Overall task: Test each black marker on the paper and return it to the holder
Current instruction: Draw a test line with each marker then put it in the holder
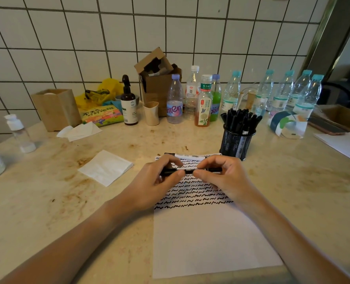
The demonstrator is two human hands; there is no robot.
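A black marker (187,171) lies level between both hands, just above the white paper (209,238). My left hand (159,181) pinches its left end and my right hand (221,177) pinches its right part. The paper's upper half is covered with rows of black squiggles. A second marker with a white label (187,156) rests across the paper's far edge. The black mesh holder (235,143), packed with several black markers, stands just beyond the paper's far right corner.
A folded white tissue (106,167) lies left of the paper. Along the tiled wall stand several water bottles (175,99), a brown pump bottle (129,103), a cardboard box (159,78) and a paper cup (151,113). White sheets (346,144) lie at the right.
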